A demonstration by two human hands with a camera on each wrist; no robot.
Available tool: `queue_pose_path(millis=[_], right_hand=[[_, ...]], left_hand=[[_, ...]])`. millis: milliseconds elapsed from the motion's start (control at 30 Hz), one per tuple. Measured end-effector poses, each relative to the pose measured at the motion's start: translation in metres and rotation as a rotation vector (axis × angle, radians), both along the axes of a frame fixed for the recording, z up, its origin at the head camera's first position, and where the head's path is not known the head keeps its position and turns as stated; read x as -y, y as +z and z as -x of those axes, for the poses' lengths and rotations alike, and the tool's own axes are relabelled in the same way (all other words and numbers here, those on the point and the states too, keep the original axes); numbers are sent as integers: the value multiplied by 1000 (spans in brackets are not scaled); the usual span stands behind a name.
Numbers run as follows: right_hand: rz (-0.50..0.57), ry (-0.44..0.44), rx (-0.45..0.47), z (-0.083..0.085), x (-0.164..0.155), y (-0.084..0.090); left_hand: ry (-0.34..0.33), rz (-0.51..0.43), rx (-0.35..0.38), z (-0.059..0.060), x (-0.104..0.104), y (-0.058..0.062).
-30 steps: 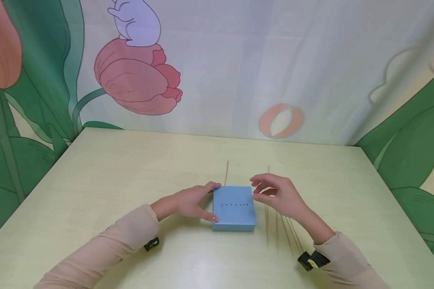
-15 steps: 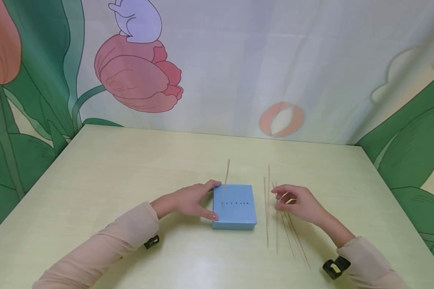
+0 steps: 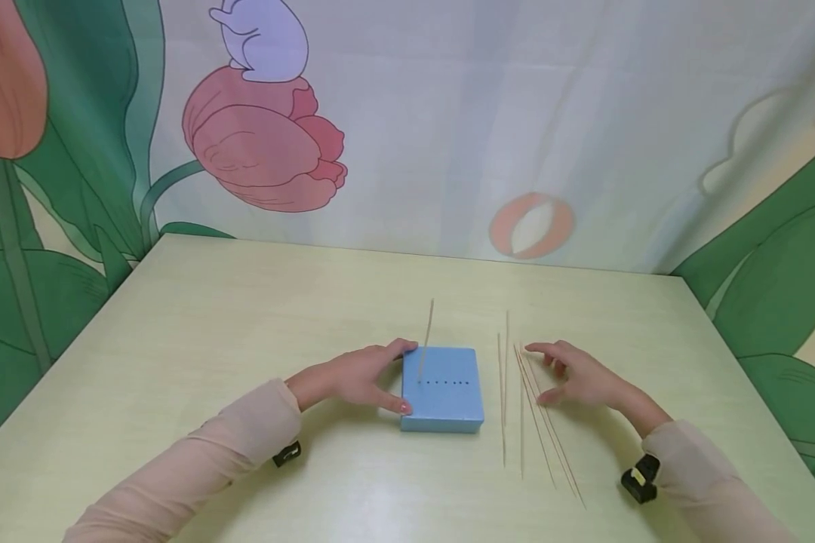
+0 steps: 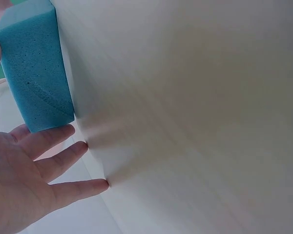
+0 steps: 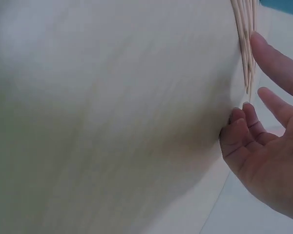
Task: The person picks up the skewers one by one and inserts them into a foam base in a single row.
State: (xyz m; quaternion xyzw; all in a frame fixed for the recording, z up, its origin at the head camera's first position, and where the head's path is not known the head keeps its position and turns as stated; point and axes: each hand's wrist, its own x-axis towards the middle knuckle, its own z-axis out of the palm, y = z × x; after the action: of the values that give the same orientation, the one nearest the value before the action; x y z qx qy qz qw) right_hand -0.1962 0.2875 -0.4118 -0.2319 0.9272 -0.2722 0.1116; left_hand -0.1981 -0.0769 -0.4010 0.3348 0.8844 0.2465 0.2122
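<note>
A blue foam block with a row of small holes lies on the table. One thin wooden stick stands in its leftmost hole, tilted slightly. My left hand holds the block by its left side, thumb at the near end and fingers at the far end; the left wrist view shows fingertips against the foam. Several loose sticks lie right of the block. Over their right side is my right hand, thumb and index finger spread apart, thumb close to the sticks; whether it touches them I cannot tell.
The pale wooden table ends at a printed curtain with flowers at the back. Two sticks lie between the block and the fanned sticks.
My right hand has moved right, from beside the block to the loose sticks, and its thumb and index finger have spread. The left hand stays on the block.
</note>
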Motion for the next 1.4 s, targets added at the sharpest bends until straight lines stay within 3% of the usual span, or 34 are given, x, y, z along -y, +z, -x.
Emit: queue_pose_path(millis=[267, 567, 767, 1000, 1267, 1400], right_hand=[[8, -1, 59, 5, -2, -1], [-3, 10, 42, 6, -1, -1], [15, 18, 84, 7, -1, -1], [89, 8, 140, 5, -2, 3], [254, -40, 334, 6, -7, 6], [302, -74, 369, 5, -8, 7]], left_hand=[[-5, -4, 12, -1, -1, 1], [-2, -7, 7, -1, 0, 0], [-4, -13, 4, 0, 1, -2], [-13, -32, 3, 1, -1, -3], [-8, -22, 0, 0, -1, -1], [-8, -19, -3, 1, 0, 2]])
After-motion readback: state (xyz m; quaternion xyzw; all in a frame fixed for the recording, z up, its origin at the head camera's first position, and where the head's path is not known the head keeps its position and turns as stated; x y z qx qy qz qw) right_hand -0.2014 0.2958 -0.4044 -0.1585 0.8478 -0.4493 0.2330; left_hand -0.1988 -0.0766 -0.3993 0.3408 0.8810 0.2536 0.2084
